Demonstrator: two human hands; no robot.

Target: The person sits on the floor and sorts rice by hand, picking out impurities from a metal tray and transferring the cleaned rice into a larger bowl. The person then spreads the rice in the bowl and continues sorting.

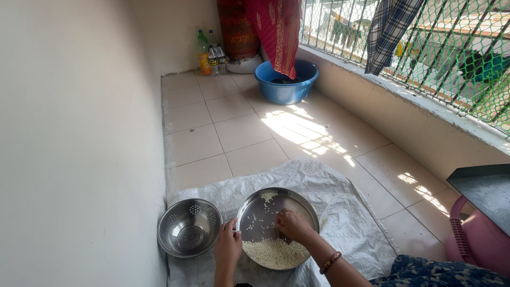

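A round steel plate (297,204) lies on a white woven sheet (340,199) on the floor. A heap of white rice grains (276,252) fills its near side, with scattered grains farther up. My left hand (228,247) grips the plate's left rim. My right hand (292,224) rests on the plate, fingers bent down onto the grains at the heap's far edge. A beaded bangle (330,262) sits on my right wrist. A steel colander (189,227) stands empty just left of the plate.
A wall runs along the left. A blue tub (287,87) with dark cloth, several bottles (211,56) and hanging red cloth (279,29) are at the far end. A low ledge with green netting lines the right. A pink plastic basket (475,239) sits at right.
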